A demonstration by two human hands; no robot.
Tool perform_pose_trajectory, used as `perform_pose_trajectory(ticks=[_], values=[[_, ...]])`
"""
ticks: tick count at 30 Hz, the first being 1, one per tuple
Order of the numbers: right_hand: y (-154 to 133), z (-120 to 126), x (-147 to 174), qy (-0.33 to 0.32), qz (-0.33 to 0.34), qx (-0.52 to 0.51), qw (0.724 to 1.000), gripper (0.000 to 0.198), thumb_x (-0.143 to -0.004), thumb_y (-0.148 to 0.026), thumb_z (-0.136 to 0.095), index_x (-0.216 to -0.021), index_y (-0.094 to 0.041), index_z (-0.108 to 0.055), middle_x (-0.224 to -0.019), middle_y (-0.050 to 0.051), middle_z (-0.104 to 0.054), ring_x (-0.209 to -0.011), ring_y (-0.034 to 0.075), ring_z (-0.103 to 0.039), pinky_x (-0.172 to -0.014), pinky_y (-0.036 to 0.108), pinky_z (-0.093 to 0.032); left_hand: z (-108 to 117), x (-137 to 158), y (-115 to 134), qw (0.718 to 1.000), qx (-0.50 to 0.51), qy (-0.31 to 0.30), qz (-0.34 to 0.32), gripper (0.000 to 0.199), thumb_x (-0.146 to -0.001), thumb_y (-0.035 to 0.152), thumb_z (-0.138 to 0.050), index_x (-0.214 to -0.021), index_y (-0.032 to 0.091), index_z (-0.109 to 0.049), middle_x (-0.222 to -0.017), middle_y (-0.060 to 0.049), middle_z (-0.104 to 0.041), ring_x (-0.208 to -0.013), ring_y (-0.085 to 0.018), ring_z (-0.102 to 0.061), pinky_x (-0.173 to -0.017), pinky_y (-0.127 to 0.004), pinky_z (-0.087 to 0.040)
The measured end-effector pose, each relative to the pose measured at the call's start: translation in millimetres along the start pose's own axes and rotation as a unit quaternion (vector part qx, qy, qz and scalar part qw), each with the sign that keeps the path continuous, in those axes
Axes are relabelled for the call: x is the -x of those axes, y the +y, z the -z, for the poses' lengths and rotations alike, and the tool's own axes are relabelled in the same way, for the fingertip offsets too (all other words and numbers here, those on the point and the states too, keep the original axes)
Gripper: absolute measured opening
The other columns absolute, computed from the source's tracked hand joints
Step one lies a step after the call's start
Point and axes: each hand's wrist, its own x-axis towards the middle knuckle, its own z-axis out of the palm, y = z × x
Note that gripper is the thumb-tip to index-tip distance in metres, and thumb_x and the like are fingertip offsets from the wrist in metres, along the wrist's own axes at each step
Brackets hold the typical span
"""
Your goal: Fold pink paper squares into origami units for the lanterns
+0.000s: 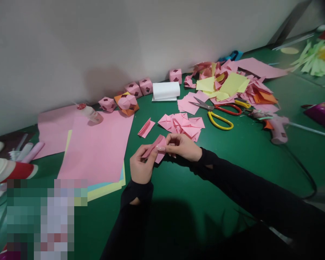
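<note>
Between both hands is a small piece of folded pink paper [160, 156], creased and partly raised. My left hand [141, 167] pinches its left side, thumb on top. From the right, my right hand [184, 147] grips the other side with thumb and fingertips; some of its fingers are hidden. Just beyond lies a single folded pink strip [146, 128]. Behind my right hand is a pile of folded pink paper units [182, 124]. A pair of scissors [219, 112] with red and yellow handles rests open past the pile.
Pink sheets [97, 148] are stacked at the left. Folded paper cubes [146, 86] line the wall beside a white folded card [166, 91]. Pink and yellow scraps [227, 83] heap at the back right, near a pink glue gun [277, 126]. A red-and-white cup [13, 170] lies far left.
</note>
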Motion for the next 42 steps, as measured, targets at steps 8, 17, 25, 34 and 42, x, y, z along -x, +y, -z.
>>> perform_pose_trajectory(ticks=[8, 17, 25, 34, 42], values=[[-1.9, -0.9, 0.4, -0.012, 0.0, 0.003, 1.0, 0.044, -0.065, -0.048, -0.083, -0.065, -0.017, -0.051, -0.052, -0.006, -0.054, -0.044, 0.005, -0.046, -0.043, 0.02, -0.034, 2.8, -5.2, -16.5, 0.999, 0.024, -0.034, 0.001, 0.017, -0.073, 0.034, -0.07, -0.08, 0.019, -0.071, -0.076, -0.004, -0.071, -0.07, -0.018, -0.064, -0.065, -0.028, -0.053], [0.8, 1.0, -0.1, -0.026, 0.011, 0.001, 1.0, 0.042, -0.063, -0.042, -0.085, -0.066, -0.017, -0.051, -0.052, -0.005, -0.055, -0.045, 0.006, -0.047, -0.043, 0.019, -0.034, 2.5, -5.0, -20.4, 0.999, 0.034, -0.043, -0.001, 0.015, -0.072, 0.031, -0.071, -0.079, 0.018, -0.07, -0.072, -0.002, -0.069, -0.061, -0.014, -0.062, -0.055, -0.024, -0.049], [4.1, 1.2, -1.4, -0.019, 0.014, 0.025, 0.999, 0.043, -0.062, -0.045, -0.085, -0.068, -0.017, -0.052, -0.055, -0.005, -0.056, -0.047, 0.006, -0.048, -0.043, 0.02, -0.033, 0.7, -4.6, -21.2, 0.999, 0.022, -0.03, -0.003, 0.015, -0.072, 0.033, -0.071, -0.074, 0.018, -0.068, -0.067, -0.001, -0.067, -0.054, -0.012, -0.059, -0.05, -0.022, -0.047], [-1.5, 1.6, 0.1, -0.027, 0.002, -0.02, 0.999, 0.034, -0.076, -0.049, -0.074, -0.083, -0.016, -0.067, -0.068, -0.001, -0.065, -0.058, 0.008, -0.058, -0.057, 0.023, -0.051, 0.3, -3.8, -12.8, 0.998, 0.043, -0.006, 0.049, 0.025, -0.069, 0.039, -0.076, -0.071, 0.017, -0.065, -0.063, 0.001, -0.063, -0.052, -0.01, -0.052, -0.048, -0.02, -0.043], [6.7, 6.4, -2.8, -0.037, -0.024, -0.092, 0.995, 0.04, -0.069, -0.047, -0.08, -0.09, -0.013, -0.075, -0.069, 0.002, -0.07, -0.063, 0.009, -0.064, -0.066, 0.026, -0.056, 4.2, -8.1, -12.1, 0.996, 0.053, 0.016, 0.067, 0.022, -0.07, 0.037, -0.073, -0.07, 0.017, -0.066, -0.064, 0.001, -0.064, -0.057, -0.011, -0.054, -0.053, -0.021, -0.044]])
